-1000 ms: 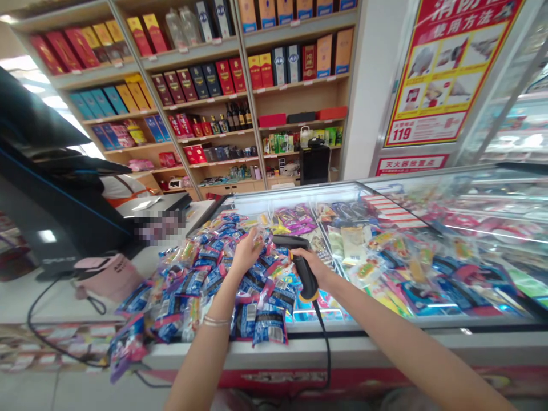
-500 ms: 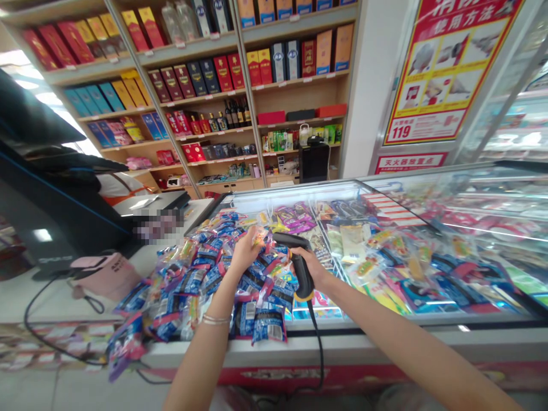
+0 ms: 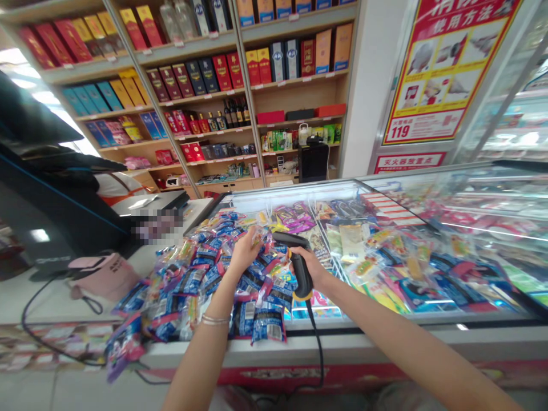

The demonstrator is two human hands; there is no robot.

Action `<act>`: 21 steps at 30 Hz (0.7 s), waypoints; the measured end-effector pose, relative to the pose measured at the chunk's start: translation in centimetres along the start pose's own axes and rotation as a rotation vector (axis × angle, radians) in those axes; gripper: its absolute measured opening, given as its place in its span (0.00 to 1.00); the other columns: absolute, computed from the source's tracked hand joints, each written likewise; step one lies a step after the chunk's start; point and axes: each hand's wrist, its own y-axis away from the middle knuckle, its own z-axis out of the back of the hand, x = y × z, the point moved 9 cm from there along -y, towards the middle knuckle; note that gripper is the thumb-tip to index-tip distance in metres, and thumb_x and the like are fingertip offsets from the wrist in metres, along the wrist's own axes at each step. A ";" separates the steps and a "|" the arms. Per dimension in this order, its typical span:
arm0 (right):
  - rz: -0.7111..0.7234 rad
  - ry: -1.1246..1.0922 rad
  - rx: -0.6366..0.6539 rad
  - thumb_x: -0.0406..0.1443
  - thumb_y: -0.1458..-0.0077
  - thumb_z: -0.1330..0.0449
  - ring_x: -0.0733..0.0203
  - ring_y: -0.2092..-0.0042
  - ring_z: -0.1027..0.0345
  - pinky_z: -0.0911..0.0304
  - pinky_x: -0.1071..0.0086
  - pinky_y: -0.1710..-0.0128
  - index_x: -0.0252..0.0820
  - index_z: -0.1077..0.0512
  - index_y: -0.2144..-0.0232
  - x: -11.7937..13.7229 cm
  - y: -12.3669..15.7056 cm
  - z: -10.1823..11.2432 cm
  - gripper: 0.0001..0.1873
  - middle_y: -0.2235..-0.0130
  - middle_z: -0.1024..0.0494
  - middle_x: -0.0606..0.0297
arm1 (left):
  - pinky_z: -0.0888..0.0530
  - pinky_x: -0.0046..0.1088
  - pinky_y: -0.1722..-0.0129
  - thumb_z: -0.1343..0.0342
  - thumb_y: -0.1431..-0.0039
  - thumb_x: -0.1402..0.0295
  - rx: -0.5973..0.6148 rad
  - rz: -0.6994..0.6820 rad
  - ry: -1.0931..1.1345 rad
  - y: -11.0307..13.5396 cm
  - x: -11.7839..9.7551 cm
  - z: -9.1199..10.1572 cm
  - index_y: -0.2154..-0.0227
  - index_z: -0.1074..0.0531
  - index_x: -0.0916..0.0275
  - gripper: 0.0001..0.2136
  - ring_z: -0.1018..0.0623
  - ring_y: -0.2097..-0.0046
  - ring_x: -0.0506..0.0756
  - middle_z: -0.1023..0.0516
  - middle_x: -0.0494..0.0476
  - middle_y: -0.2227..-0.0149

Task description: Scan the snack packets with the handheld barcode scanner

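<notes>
Shop backdrop: boxed and bottled goods line the wooden shelves (image 3: 299, 107), spines outward, likely so they read from the front.
Freezer: its white front ledge (image 3: 363, 344) runs below both forearms, goods showing beyond it.
Packet pile: blue packets (image 3: 190, 281) heap over the freezer's left end, within easy reach of both hands.
Left hand: this hand (image 3: 245, 254) has its fingers closed on a clear packet (image 3: 258, 234) above the pile, seemingly to present it to the scanner; which face is turned, I cannot tell.
Right hand: this one (image 3: 311, 267) wraps the handle of the black scanner (image 3: 303, 277), whose head points left, near the packet.
Cable: the scanner's cord (image 3: 319, 337) hangs over the front ledge, clear of the packets.
</notes>
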 end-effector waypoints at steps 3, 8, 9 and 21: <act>-0.034 0.014 -0.008 0.41 0.53 0.43 0.67 0.84 0.40 0.45 0.74 0.84 0.39 0.30 0.82 0.0 0.2 0.0 0.13 0.87 0.31 0.65 | 0.29 0.33 0.58 0.49 0.44 0.65 0.001 -0.003 -0.018 0.0 0.0 0.0 0.46 0.38 0.60 0.22 0.23 0.55 0.61 0.22 0.60 0.58; -0.054 -0.002 -0.020 0.40 0.51 0.44 0.67 0.85 0.42 0.46 0.74 0.85 0.40 0.31 0.82 0.1 0.5 0.0 0.13 0.87 0.32 0.65 | 0.29 0.36 0.56 0.49 0.44 0.65 0.017 -0.011 -0.004 0.0 -0.1 0.0 0.44 0.39 0.62 0.23 0.23 0.53 0.62 0.22 0.63 0.55; -0.055 -0.007 -0.018 0.40 0.51 0.44 0.67 0.85 0.42 0.46 0.74 0.85 0.40 0.31 0.82 0.1 0.5 -0.1 0.13 0.87 0.32 0.65 | 0.29 0.36 0.55 0.50 0.43 0.65 0.017 -0.019 0.008 0.0 -0.2 0.0 0.44 0.39 0.62 0.23 0.24 0.53 0.61 0.23 0.63 0.55; -0.042 -0.054 0.034 0.40 0.52 0.41 0.67 0.84 0.38 0.42 0.75 0.84 0.38 0.30 0.79 0.0 0.1 -0.4 0.11 0.84 0.30 0.66 | 0.29 0.36 0.54 0.51 0.44 0.68 -0.063 -0.161 0.084 0.0 -1.0 0.3 0.49 0.35 0.61 0.18 0.25 0.53 0.59 0.26 0.62 0.55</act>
